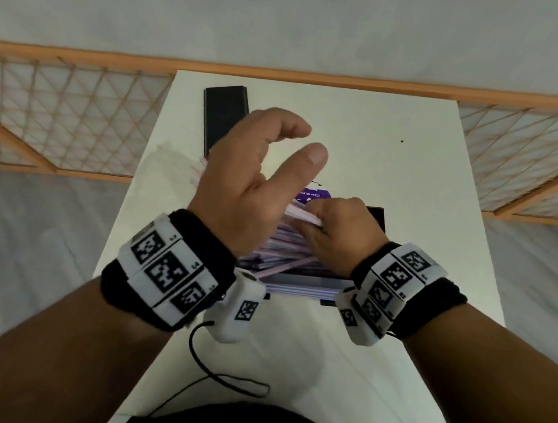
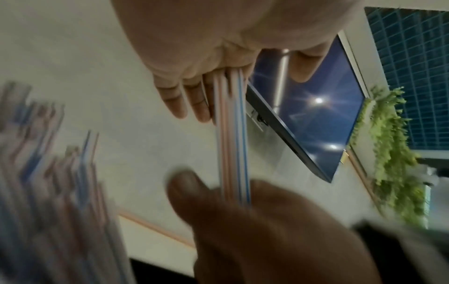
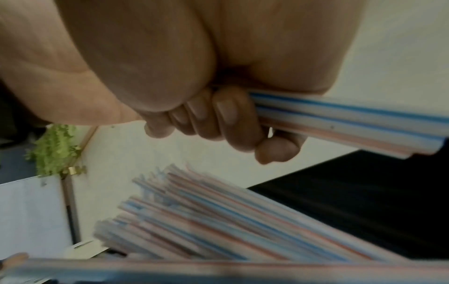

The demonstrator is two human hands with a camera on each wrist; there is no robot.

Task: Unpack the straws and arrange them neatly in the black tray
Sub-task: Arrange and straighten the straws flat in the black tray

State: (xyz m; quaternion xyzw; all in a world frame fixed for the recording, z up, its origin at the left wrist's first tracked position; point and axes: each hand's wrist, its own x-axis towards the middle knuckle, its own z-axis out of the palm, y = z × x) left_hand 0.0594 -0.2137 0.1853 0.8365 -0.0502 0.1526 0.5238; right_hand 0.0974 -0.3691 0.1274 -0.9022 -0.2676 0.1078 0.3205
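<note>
The fingers [image 3: 226, 117] of the right hand [image 1: 340, 235] are curled around one end of a small bundle of striped straws [image 3: 352, 123], with the thumb closing the grip from below. The left hand [image 1: 253, 177] holds the opposite end of the same bundle: in the left wrist view, its fingers [image 2: 194, 100] are nearly straight alongside the straws [image 2: 233, 134] and the thumb stands apart from them, so the hold is a light pinch rather than a full wrap. In the head view, the left hand is raised with index finger and thumb spread, above the main stock of straws. The bundle spans between both hands, clear of the worktop [image 1: 427, 192]. Below it, a large pile of red- and blue-striped straws [image 3: 218, 215] lies fanned out across the near part of the black tray [image 1: 375, 214], with several ends projecting past the tray toward the left. A purple printed package [image 1: 314, 194] lies just beyond the right hand. A second dark flat rectangular item [image 1: 225, 116] lies on the far left part of the white worktop. A black cable [image 1: 219, 374] runs from the left wrist unit across the near edge.
</note>
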